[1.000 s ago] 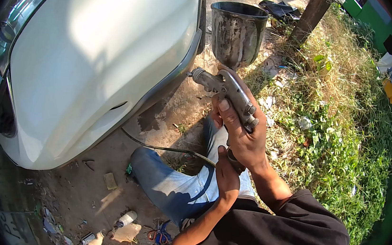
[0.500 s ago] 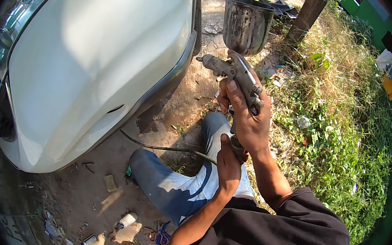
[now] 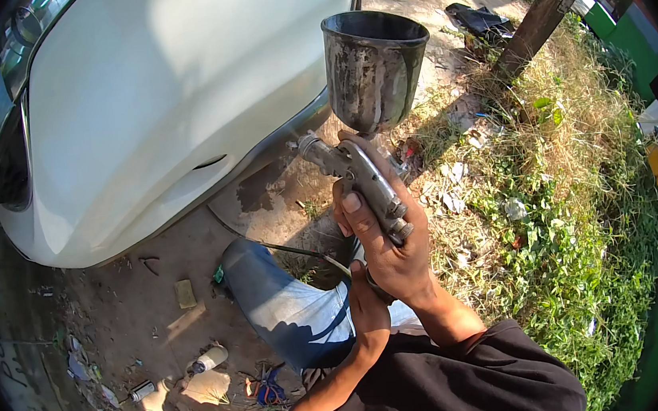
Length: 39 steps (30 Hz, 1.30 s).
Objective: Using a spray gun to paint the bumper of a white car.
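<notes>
One spray gun (image 3: 374,190) — long axis slanting up-left toward the white car panel (image 3: 172,85) — is clamped in the right hand (image 3: 401,258). Left hand (image 3: 369,315) sits below, finger closure unclear.

Hands: two, being one left hand (image 3: 370,313) and one right hand (image 3: 400,258). Spray gun (image 3: 375,188): one, fitted with one round cup (image 3: 374,80). Hose (image 3: 337,265): one. White vehicle (image 3: 174,101): one, part in view. Wooden post (image 3: 545,14): one. Black sheet (image 3: 479,19): one. Pale bottle (image 3: 213,357): one. Small can (image 3: 142,391): one. Tan block (image 3: 185,294): one. Yellow object (image 3: 657,160): one. Litter scraps (image 3: 81,364): several, too small to count.
</notes>
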### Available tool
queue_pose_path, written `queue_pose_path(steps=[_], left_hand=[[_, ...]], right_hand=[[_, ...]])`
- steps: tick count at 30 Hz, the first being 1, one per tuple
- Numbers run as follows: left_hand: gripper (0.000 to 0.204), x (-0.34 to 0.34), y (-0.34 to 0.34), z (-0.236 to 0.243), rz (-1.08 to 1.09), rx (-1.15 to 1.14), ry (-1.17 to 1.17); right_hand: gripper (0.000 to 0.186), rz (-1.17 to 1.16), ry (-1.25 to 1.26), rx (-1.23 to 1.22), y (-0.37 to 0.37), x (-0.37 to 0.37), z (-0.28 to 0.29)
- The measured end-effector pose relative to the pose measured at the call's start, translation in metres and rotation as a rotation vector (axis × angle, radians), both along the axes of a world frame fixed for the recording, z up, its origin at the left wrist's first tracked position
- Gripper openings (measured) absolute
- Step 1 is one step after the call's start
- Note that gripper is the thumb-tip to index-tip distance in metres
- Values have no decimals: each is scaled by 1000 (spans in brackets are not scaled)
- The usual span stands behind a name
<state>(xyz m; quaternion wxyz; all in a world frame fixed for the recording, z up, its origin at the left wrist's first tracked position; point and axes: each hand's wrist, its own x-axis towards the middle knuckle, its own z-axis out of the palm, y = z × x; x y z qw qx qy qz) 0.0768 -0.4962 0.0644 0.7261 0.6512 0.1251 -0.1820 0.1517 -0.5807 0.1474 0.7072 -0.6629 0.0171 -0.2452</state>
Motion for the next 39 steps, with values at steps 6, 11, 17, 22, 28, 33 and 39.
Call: queue_pose_path(steps=[6, 11, 17, 22, 28, 33, 39], left_hand=[[55, -8, 8, -14, 38, 186, -269], [56, -1, 6, -6, 2, 94, -83], [66, 13, -9, -3, -23, -100, 98], [61, 25, -29, 4, -96, -215, 110], [75, 41, -47, 1, -163, -180, 105], [72, 41, -33, -17, -170, -210, 103], [62, 19, -13, -54, 22, 400, -396]], right_hand=[[55, 123, -11, -112, 16, -2, 1], [55, 87, -36, -70, 9, 4, -3], [54, 1, 29, 30, -13, 7, -8], [55, -110, -14, 76, -32, 14, -10], [54, -165, -26, 183, -50, 18, -15], [52, -214, 10, 8, -39, 20, -23], [53, -108, -14, -108, -10, 15, -33]])
